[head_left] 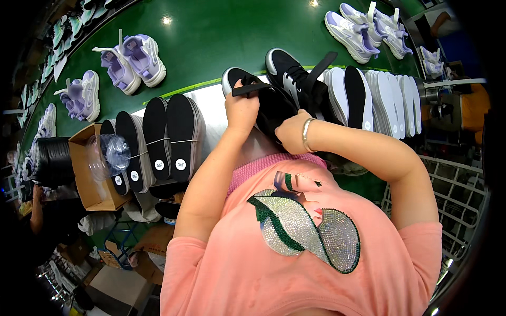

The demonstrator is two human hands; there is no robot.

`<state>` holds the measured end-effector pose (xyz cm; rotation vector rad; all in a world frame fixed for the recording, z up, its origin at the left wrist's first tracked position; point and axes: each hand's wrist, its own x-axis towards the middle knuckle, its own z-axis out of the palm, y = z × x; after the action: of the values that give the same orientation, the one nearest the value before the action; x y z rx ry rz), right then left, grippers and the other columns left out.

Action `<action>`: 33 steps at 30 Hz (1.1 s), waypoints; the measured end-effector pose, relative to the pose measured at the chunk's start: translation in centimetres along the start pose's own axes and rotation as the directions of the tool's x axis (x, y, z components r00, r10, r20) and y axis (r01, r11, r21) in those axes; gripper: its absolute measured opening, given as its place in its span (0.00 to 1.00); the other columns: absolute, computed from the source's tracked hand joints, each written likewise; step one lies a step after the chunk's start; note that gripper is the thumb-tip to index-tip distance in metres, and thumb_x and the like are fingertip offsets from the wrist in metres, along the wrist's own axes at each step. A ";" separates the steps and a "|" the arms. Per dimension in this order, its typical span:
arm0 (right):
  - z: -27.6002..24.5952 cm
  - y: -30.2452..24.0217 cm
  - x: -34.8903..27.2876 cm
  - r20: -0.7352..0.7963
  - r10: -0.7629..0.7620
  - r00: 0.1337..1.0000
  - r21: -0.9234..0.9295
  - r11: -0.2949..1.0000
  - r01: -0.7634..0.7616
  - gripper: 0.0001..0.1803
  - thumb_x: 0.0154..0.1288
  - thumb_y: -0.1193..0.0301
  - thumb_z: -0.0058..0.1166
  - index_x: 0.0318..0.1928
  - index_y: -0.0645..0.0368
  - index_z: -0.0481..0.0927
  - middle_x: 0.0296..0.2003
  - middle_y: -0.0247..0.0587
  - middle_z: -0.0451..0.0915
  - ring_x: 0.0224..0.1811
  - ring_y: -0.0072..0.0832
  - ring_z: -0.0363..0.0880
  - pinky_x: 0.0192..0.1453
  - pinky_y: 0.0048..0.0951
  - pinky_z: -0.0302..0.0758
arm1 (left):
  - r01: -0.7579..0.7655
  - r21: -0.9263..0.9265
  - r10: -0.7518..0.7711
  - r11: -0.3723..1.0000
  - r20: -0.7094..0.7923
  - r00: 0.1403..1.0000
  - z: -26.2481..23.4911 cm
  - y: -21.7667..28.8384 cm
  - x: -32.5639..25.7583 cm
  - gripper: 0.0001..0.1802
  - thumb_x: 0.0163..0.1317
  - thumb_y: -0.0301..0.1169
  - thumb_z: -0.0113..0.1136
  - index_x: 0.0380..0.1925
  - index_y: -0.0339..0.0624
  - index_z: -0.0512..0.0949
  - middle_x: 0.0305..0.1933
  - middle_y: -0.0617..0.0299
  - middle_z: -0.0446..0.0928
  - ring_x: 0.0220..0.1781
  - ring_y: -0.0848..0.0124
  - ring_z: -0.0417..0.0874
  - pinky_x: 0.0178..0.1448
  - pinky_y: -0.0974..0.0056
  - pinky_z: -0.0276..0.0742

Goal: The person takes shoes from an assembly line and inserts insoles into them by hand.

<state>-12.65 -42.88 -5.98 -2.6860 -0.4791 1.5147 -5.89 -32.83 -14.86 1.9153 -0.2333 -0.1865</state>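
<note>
At left, banded black insoles (pixel 180 134) stand close to my left forearm (pixel 211 164); a wide elbow swing might topple them. Mid-view, the black shoe (pixel 276 108) tilts toward me at the near side of the green surface (pixel 211 31); a slack grip could let it twist into the second black shoe (pixel 287 66) just beside it. My left hand (pixel 242 108) reaches steeply forward, grasping the shoe beside its strap (pixel 249 89). My right hand (pixel 293 131), wrist angled inward, grips the heel end, fingertips partly hidden.
</note>
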 end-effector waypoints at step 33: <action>14.8 17.1 -4.2 -0.296 0.941 0.162 0.865 0.336 -0.374 0.24 0.50 0.52 0.52 0.38 0.61 0.71 0.38 0.50 0.73 0.43 0.44 0.71 0.45 0.42 0.70 | -0.559 0.046 0.522 0.828 0.298 0.799 3.9 8.6 -2.1 0.41 0.39 0.33 0.67 0.52 0.30 0.57 0.52 0.43 0.62 0.53 0.49 0.63 0.56 0.58 0.59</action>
<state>-22.72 -62.22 -13.12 -2.5573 1.3603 0.0371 -9.52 -38.72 -8.15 1.8661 -0.9949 -0.0466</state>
